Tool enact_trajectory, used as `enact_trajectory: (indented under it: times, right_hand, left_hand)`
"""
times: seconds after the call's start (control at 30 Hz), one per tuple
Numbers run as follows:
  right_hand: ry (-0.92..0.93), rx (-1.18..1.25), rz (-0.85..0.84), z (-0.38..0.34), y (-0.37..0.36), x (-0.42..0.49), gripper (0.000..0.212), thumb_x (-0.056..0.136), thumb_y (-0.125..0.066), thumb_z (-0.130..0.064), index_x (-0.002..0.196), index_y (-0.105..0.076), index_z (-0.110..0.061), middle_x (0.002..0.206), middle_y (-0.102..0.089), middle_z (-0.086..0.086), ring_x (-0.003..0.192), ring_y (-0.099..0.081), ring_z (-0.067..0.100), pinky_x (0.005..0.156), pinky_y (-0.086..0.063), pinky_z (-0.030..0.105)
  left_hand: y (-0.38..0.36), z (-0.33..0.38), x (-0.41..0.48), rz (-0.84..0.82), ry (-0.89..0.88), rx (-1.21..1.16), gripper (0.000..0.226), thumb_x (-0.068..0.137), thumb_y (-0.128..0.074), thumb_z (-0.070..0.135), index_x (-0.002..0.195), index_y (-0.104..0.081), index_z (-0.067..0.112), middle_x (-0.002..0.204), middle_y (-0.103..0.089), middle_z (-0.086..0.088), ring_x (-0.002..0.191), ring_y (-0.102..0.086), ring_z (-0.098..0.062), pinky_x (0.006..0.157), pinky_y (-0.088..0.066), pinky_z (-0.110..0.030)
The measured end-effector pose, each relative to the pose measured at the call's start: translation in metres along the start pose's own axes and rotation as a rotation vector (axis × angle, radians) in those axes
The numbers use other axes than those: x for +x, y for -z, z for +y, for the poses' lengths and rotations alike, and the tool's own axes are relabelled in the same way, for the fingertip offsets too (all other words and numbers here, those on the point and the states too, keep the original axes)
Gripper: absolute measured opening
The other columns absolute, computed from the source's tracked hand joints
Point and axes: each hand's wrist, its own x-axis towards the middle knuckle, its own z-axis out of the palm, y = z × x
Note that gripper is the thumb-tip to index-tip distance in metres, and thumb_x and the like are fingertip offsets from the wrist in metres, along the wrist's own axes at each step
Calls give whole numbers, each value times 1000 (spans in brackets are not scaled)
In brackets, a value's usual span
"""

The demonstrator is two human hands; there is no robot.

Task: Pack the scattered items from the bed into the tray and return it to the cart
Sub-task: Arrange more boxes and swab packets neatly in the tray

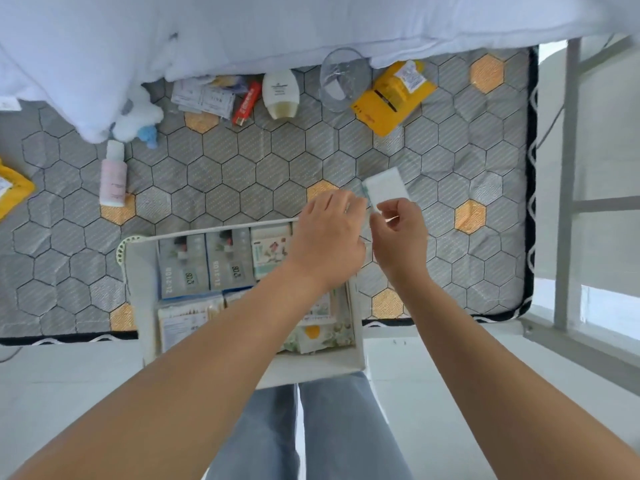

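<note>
The white tray [145, 292] sits at the near edge of the bed [242, 174], pulled close to the person's legs, probably so each item travels only a short way and the tray can be lifted off toward the cart afterward; the cart itself is not in view. Boxes and packets already fill most of it, stood side by side in rows, which leaves room along the right side. Just beyond the tray's far right corner, both hands meet on a small white box [384, 185]: the right hand [398, 230] pinches its near end between thumb and fingers, while the left hand [329, 233] curls its fingers against the box's left side, seemingly to steady or turn it so it drops in neatly. Still lying near the rumpled white blanket [242, 29] are a pink bottle [113, 174], a cream bottle [280, 93], a red tube [246, 102], a clear glass [343, 79], some paper packets [204, 97] and a yellow package [394, 95], so the packing looks roughly half done.
</note>
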Motion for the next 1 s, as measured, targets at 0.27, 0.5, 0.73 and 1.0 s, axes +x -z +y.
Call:
enact_trajectory:
  times: [0.27, 0.5, 0.73, 1.0]
  right_hand:
    - [-30, -470, -156, 39, -2, 78, 73, 75, -70, -30, 132, -30, -7, 132, -37, 13, 119, -37, 31, 96, -39, 43]
    - [28, -566, -163, 47, -7, 84, 71, 77, -67, -26, 132, -28, -7, 128, -42, 13, 114, -42, 33, 87, -44, 43]
    - [189, -315, -217, 8, 21, 39, 79, 73, -65, -40, 139, -33, -12, 130, -47, 9, 116, -42, 26, 96, -38, 39]
    - [131, 129, -112, -37, 50, -14, 79, 66, -62, -50, 132, -35, -17, 98, -48, -15, 87, -51, -2, 70, -43, 13]
  left_hand:
    - [-16, 11, 47, -194, 114, 49, 37, 90, -43, 17, 127, -42, 10, 126, -44, -7, 115, -43, -24, 89, -36, -32]
    - [-25, 9, 53, -174, 119, 42, 54, 91, -43, 18, 142, -24, 10, 135, -41, -8, 122, -41, -24, 95, -36, -34]
    - [-5, -10, 56, -148, -57, 164, 79, 87, -60, 20, 148, -11, 15, 155, -17, -5, 143, -13, -26, 114, -16, -43]
    - [6, -16, -1, 216, -156, -18, 56, 83, -40, 59, 109, -55, 11, 89, -61, 2, 82, -57, -20, 75, -42, -35]
